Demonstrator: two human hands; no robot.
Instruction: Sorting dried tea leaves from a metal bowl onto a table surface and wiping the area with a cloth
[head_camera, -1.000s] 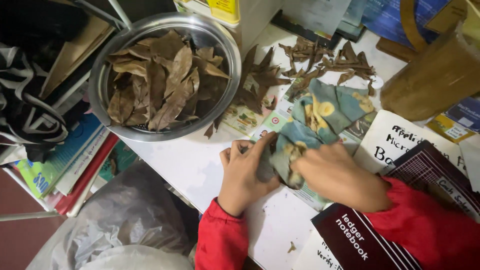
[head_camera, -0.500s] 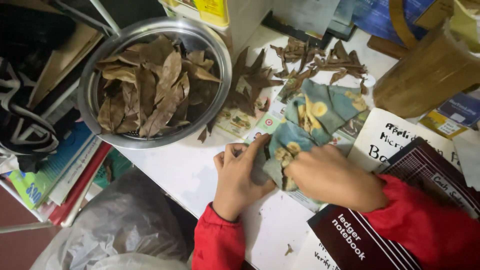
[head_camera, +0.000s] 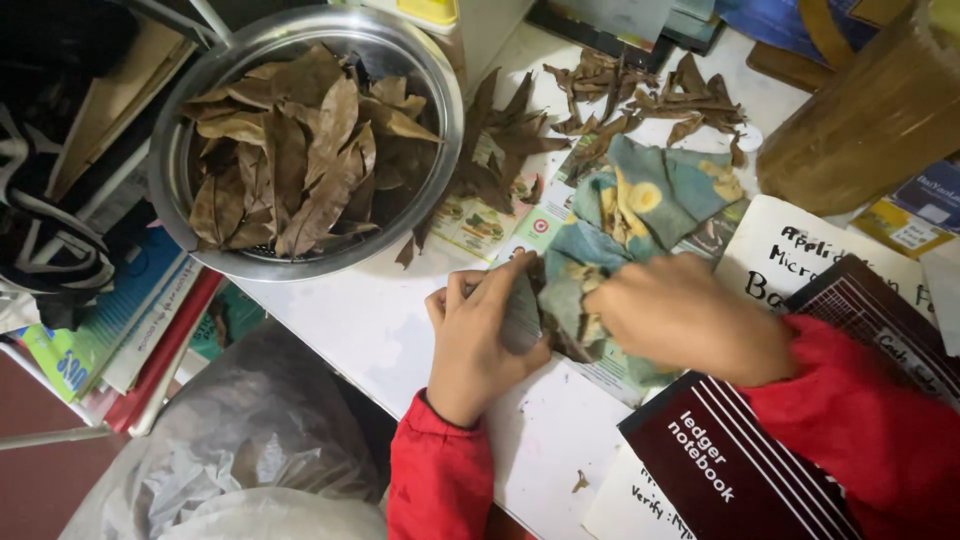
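At the centre of the frame, the left hand (head_camera: 480, 335) pinched a dry brown leaf (head_camera: 522, 312) flat against the white surface (head_camera: 350, 320), seemingly to steady it. The right hand (head_camera: 685, 315) closed on a blue-green patterned cloth (head_camera: 640, 205), pressing it over the leaf. The leaf's long axis pointed toward the upper right.

The left hand (head_camera: 478, 340) lies low at the near middle, back turned up, fingers (head_camera: 497, 287) curled together and pointing far and right. Its wrist bends slightly and runs into a red sleeve toward the near edge. The right hand (head_camera: 680, 315) comes in from the right, knuckles up, fingers folded under and leftward, close beside the left hand. Its red-sleeved forearm stretches off to the near right.
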